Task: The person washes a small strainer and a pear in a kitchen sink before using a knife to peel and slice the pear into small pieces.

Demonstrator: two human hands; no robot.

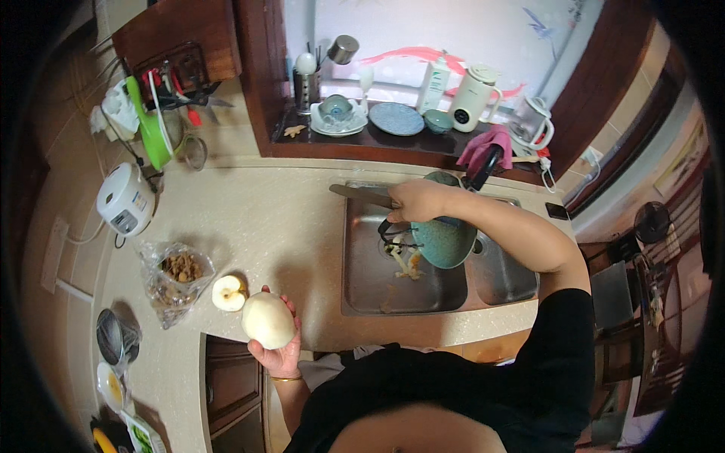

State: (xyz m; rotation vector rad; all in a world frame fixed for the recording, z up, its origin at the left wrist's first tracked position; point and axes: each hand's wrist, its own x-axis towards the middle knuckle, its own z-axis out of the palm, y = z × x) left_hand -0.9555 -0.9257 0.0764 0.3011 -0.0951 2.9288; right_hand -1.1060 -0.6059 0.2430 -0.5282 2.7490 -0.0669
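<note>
My left hand (281, 355) holds a large, peeled, pale fruit (268, 320) from below, above the counter's front edge. Just beyond it on the counter lies a halved apple (228, 293), its cut face up. Over the sink (368, 289), my right hand (418, 200) grips a long, flat tool (362, 195) that looks like a knife; one end points left and the fist hides part of it. Below that hand, a green speckled bowl-like vessel (444, 246) sits in the sink, partly covered by my forearm. Fruit peelings (408, 265) lie on the sink floor.
A plastic bag of brown dried food (182, 267) stands left of the apple. A white rice cooker (126, 199) is against the left wall. Dishes (396, 119) and a white electric jug (476, 99) line the window sill. A pink cloth (486, 148) hangs over the faucet.
</note>
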